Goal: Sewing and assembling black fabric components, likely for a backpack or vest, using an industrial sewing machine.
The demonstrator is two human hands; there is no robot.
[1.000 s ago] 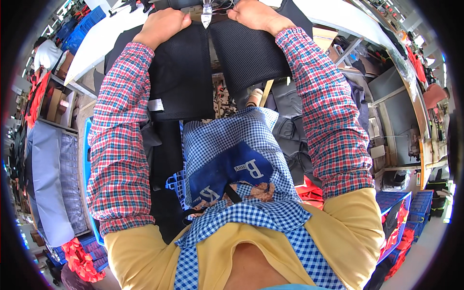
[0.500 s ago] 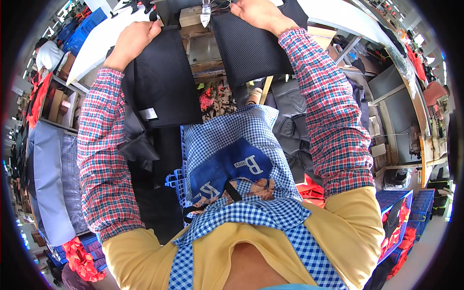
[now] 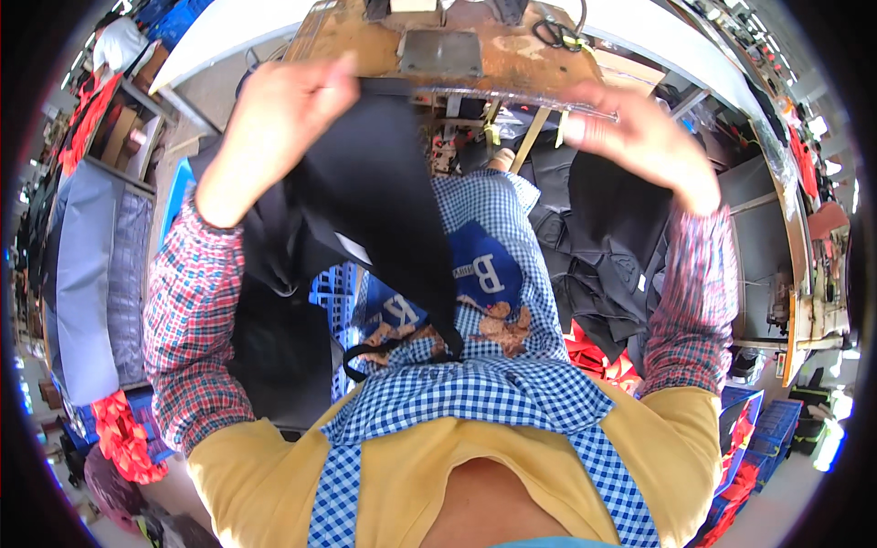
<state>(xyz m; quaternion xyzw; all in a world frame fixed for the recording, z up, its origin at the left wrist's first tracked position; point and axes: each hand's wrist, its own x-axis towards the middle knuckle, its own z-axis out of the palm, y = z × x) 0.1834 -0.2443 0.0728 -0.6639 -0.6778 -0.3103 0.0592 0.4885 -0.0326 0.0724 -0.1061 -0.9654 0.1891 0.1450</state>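
My left hand (image 3: 279, 128) is closed on the upper edge of a black fabric panel (image 3: 388, 183), which hangs in front of the worn brown table. A small white label (image 3: 352, 247) shows on that panel, and its lower end falls over my checked apron (image 3: 498, 192). Farther right, my right hand (image 3: 644, 146) is smeared by motion, with fingers stretched out and nothing visible in them. Below it, another black fabric panel (image 3: 612, 210) lies over a heap of dark pieces (image 3: 548, 228) at my right side.
Ahead stands the brown table (image 3: 356, 46) with a metal plate (image 3: 438, 55) and a tool with black loop handles (image 3: 557, 35). A blue crate (image 3: 333, 292) sits left of my lap. Red fabric (image 3: 598, 356) lies by my right elbow. White tabletops (image 3: 233, 36) flank the table.
My right hand has let go of its black panel, which is now down at the right. The left panel has swung rightward and toward me. The brown table is now uncovered to view.
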